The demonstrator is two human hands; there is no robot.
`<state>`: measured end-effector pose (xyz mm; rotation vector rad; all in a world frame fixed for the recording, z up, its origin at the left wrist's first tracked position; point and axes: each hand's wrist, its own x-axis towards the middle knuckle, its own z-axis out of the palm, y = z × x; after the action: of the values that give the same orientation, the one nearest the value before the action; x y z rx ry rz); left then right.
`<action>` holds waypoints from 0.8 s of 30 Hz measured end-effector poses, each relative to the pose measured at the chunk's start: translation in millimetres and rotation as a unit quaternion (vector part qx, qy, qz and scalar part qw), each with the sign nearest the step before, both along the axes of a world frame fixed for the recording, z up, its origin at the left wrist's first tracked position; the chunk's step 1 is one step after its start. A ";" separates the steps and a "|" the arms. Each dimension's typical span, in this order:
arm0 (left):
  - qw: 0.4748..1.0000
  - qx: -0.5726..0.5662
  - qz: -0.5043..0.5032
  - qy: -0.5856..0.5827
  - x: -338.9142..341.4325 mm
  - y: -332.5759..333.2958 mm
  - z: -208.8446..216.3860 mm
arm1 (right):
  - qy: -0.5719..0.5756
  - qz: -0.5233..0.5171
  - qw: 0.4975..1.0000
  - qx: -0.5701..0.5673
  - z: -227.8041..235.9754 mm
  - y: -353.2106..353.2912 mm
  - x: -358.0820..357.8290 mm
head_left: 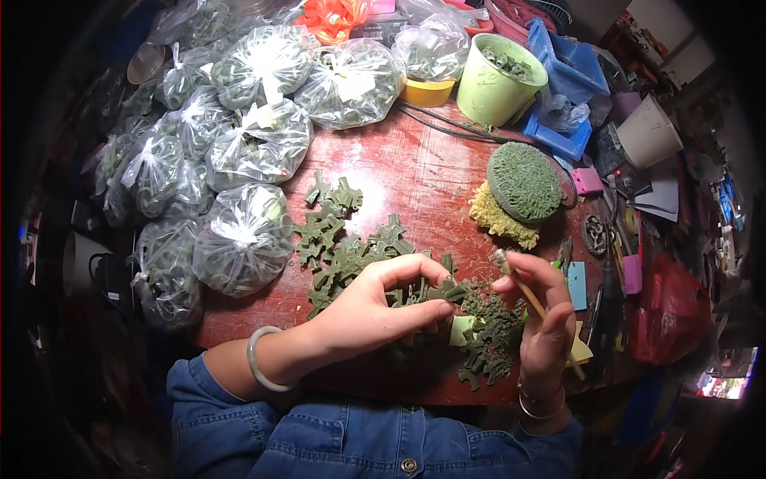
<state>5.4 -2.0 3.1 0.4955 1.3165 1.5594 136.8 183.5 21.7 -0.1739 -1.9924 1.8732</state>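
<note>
Denim shirt (343, 443) nearest, hands (367, 310) grip a green piece (459, 289) (left) and stick (530, 295) (right) before clear bags (243, 239) and bucket (487, 86) holding greenery (508, 66).

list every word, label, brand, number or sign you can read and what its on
None can be read clearly enough to quote.
Dark box at the back: faint pale marks, too small.
Small white label on the black object at left: too small.

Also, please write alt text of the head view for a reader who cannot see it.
A left hand pinches a small dark green piece; the right hand holds a thin tan tool over a red table. Similar pieces lie nearby; filled clear bags stand at left.
</note>
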 end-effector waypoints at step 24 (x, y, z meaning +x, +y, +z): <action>0.978 0.033 0.026 0.203 1.4 2.5 -11.5 | 0.032 0.038 0.978 0.204 3.8 -2.3 -5.1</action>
<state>6.8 0.5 -8.4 0.8629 1.5958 1.6030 131.7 181.1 25.4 0.0785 -2.3105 1.4479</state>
